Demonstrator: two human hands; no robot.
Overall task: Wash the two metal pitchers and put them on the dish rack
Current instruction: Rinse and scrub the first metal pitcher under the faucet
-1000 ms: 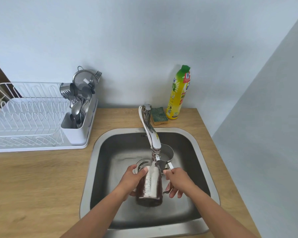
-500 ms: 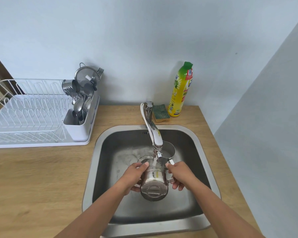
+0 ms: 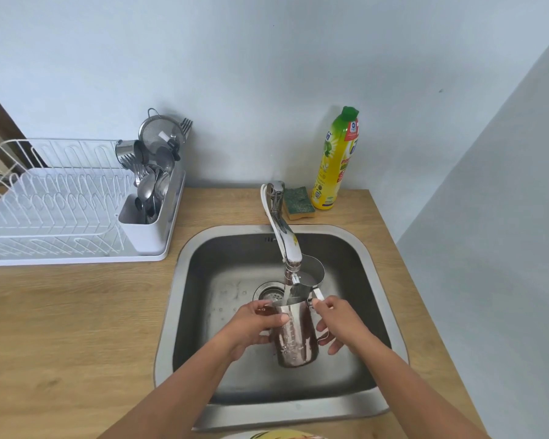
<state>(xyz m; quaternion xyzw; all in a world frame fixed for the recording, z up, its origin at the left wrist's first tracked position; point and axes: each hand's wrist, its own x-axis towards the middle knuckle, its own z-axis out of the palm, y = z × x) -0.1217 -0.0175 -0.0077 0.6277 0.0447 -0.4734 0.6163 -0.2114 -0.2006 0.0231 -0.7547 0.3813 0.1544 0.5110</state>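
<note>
I hold a shiny metal pitcher (image 3: 295,335) upright over the steel sink (image 3: 184,299), its mouth under the faucet (image 3: 287,245), and a thin stream of water runs into it. My left hand (image 3: 255,324) grips the pitcher's left side. My right hand (image 3: 338,321) holds the handle side with the fingers partly spread. A second metal pitcher (image 3: 313,274) stands in the sink just behind, partly hidden by the faucet. The white dish rack (image 3: 54,207) sits on the counter at the left.
The rack's white caddy (image 3: 149,217) holds cutlery and a strainer. A green-topped sponge (image 3: 298,202) and a yellow dish-soap bottle (image 3: 336,160) stand behind the sink by the wall. A grey wall closes the right side. The wooden counter (image 3: 70,327) lies left of the sink.
The pitcher was tipped with its base toward me half a second ago; now it stands upright under the stream. Both hands have kept their hold on it.
</note>
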